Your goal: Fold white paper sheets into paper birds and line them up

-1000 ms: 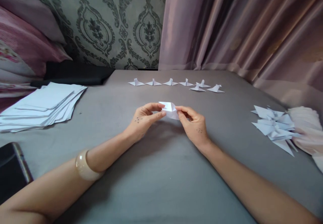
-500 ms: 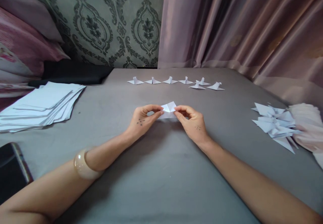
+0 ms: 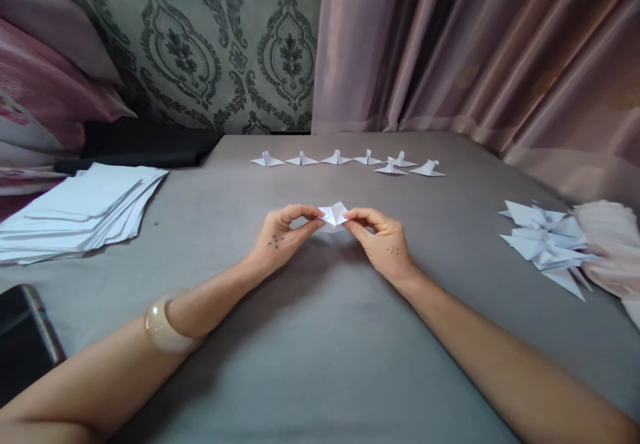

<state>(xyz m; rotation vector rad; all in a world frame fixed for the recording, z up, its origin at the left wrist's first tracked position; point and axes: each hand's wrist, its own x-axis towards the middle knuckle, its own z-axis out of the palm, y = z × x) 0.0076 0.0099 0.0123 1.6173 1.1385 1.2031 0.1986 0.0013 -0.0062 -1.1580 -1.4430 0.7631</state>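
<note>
A small piece of folded white paper (image 3: 333, 215) is held between my two hands, just above the grey surface in the middle of the view. My left hand (image 3: 286, 234) pinches its left side between thumb and fingers. On its right side, my right hand (image 3: 379, 237) has the same kind of pinch. Creases show in the paper, with a raised point at the top and a lower point below. Beyond my hands stand several folded paper birds (image 3: 337, 157) in a row, with a few more (image 3: 427, 168) at the row's right end.
A stack of white paper sheets (image 3: 85, 207) lies at left, near a folded black cloth (image 3: 145, 143). A phone (image 3: 25, 337) rests at the lower left. Several flat folded paper pieces (image 3: 547, 241) are piled at right beside a pale cloth (image 3: 607, 237). Curtains (image 3: 425, 51) hang behind.
The lower part of the folded paper has narrowed from a wide flat edge to a point between my fingers. Both hands keep their pinch in nearly the same place.
</note>
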